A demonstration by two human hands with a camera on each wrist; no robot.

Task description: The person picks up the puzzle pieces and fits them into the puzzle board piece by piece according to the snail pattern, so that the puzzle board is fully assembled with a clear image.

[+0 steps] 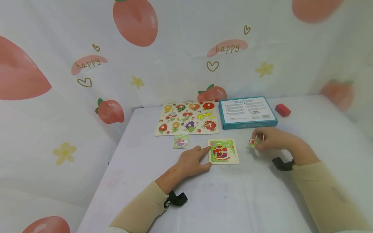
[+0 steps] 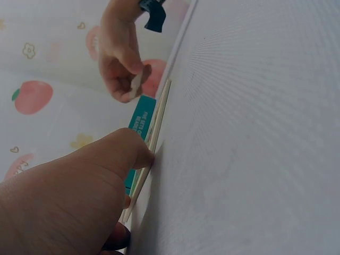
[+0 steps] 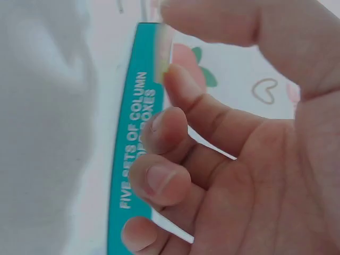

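A small square picture puzzle (image 1: pixel 223 150), with a snail picture in a pale wooden frame, lies on the table. At its left side is my left hand (image 1: pixel 190 160); the index fingertip touches the left edge and the thumb rests by the near left corner. In the left wrist view the board (image 2: pixel 154 138) shows edge-on beyond the thumb. My right hand (image 1: pixel 272 138) is to the right of the puzzle, pinching a small puzzle piece (image 1: pixel 252 142) between thumb and index finger. That piece (image 3: pixel 163 50) appears blurred in the right wrist view, the other fingers loosely curled below it.
Behind the puzzle lies a fruit peg puzzle board (image 1: pixel 186 118), with a small snail picture card (image 1: pixel 181 141) at its near edge. A teal and white box (image 1: pixel 247 111) lies beside the board. Farther right is a red block (image 1: pixel 283 110). A fruit-printed cloth (image 1: pixel 175 64) hangs behind.
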